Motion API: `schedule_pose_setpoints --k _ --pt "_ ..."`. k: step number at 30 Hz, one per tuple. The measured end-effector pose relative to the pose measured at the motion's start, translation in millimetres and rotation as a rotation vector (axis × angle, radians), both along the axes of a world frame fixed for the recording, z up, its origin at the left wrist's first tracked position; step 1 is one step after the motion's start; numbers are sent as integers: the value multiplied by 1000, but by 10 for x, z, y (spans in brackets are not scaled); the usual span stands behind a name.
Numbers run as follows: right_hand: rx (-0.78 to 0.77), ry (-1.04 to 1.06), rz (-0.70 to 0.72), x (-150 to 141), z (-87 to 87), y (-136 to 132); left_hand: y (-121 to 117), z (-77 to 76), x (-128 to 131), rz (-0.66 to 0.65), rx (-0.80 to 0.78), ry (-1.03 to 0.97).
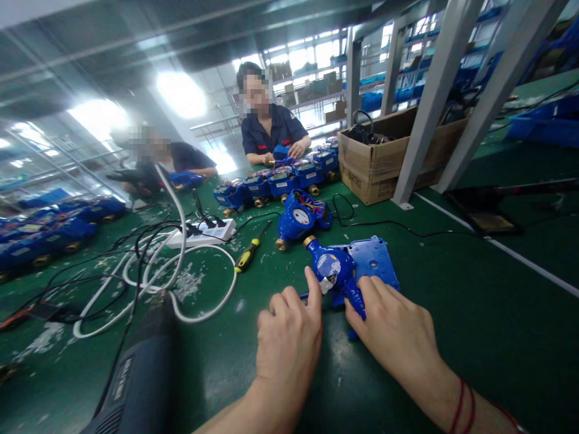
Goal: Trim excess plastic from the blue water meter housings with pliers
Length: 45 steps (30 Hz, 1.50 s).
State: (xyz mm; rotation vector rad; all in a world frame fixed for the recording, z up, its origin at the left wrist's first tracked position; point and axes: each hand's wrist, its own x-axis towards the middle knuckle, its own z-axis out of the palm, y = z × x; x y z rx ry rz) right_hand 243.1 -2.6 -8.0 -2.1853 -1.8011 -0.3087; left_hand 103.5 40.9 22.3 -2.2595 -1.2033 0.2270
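Head cam view here: both hands are down on a blue water meter body lying on the green table. The left hand has its thumb pressed up against the silvery bit at the meter's middle, and its other fingers are curled in. The right hand is pinched closed on the meter's near end, holding it steady. So both hands are closed on the same piece, one from each side.

Just past the right hand's fingertips, touching the meter, lies a flat blue cover plate, already off. Further out from the grip sits a second meter with its lid open and coloured wires showing. To the left of that one is a yellow-handled screwdriver, then a white power strip with a white cable looping around. Close by the left forearm is a dark heat gun, lying idle.

As for progress, my guess is it's mid-way: the cover's off and the dial face is exposed, but the body is not yet stripped further. A whole row of closed meters waits beyond, where a co-worker across the table handles them, with a cardboard box to the right.
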Motion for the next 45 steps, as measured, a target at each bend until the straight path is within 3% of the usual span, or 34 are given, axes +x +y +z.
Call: schedule_pose_setpoints --k 11,17,19,25,36,45 --pt "2 45 3 16 -40 -25 148 -76 -118 26 -267 -191" --pt "9 108 9 85 -69 -16 248 -190 -288 31 -546 -787" --pt "23 116 24 111 -89 -15 264 -260 -342 29 -584 -895" --pt "51 80 47 175 -123 -13 273 -351 -398 20 -491 -782" --pt "169 -61 81 174 -167 -1 188 -96 -222 149 -421 -617" --pt "218 -98 146 178 -172 25 195 -8 -164 155 -318 -461"
